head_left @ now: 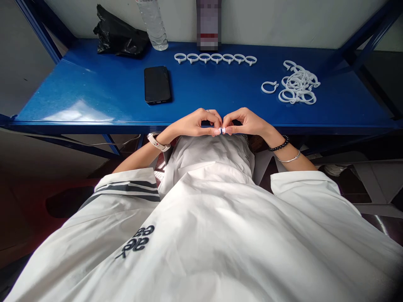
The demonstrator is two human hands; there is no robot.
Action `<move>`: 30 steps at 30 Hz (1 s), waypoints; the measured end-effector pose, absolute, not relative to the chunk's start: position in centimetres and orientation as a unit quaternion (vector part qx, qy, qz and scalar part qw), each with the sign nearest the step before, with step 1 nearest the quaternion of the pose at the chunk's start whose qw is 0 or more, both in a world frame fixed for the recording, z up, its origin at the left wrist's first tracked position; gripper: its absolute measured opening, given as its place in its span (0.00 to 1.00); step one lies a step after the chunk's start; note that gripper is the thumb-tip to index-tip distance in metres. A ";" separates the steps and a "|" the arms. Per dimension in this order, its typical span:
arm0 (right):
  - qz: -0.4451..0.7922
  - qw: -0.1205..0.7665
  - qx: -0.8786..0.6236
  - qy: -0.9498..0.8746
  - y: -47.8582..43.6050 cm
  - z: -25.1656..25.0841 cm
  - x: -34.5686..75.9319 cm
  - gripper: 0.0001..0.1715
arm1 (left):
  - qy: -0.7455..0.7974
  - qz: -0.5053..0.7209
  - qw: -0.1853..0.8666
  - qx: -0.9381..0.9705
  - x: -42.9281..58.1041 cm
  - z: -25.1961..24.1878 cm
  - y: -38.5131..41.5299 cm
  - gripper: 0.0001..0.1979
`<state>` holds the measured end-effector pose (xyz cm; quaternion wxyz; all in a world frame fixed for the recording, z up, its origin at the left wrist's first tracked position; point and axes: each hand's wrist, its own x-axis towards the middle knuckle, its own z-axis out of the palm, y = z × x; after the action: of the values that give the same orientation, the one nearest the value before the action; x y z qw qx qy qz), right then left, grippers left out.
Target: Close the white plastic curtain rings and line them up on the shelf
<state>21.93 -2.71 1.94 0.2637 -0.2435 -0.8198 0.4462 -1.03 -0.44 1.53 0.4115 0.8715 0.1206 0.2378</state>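
At the front edge of the blue table (110, 88), my left hand (203, 122) and my right hand (246, 122) meet, both closed in a pinch. Between their thumbs and fingers is a white plastic curtain ring (222, 131); only a small part shows and the fingers hide the rest. Beyond my hands, several closed white rings (216, 61) stand in a row with their small tabs toward me. A single ring with a gap at its clip (268, 92) lies to the right, beside a tangled pile of similar rings (297, 82).
A black phone (157, 84) lies left of centre on the table. Behind it are a crumpled black plastic bag (121, 37) and a clear water bottle (153, 25). A blurred-out upright object (208, 25) leans at the wall. Blue metal posts (371, 37) frame the table's sides.
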 end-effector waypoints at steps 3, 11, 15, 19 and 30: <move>0.448 0.266 -0.243 -0.818 -2.7 1.9 21.9 0.26 | 0.124 0.233 0.410 0.873 -1.0 1.6 -0.5 0.28; 0.424 0.255 -0.266 -0.827 -3.0 1.6 21.8 0.25 | 0.129 0.230 0.400 0.878 -1.0 1.5 -0.5 0.26; 0.415 0.260 -0.267 -0.830 -3.0 1.5 21.7 0.25 | 0.134 0.229 0.398 0.878 -1.0 1.5 -0.5 0.26; 0.410 0.264 -0.270 -0.831 -3.0 1.4 21.7 0.25 | 0.131 0.236 0.398 0.877 -1.0 1.4 -0.4 0.26; 0.447 0.278 -0.238 -0.816 -2.7 1.7 22.0 0.26 | 0.126 0.238 0.413 0.870 -1.0 1.7 -0.5 0.27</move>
<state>22.00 -2.68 1.68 0.2778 -0.2378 -0.8162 0.4473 -0.97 -0.54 1.66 0.4129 0.8700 0.1264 0.2378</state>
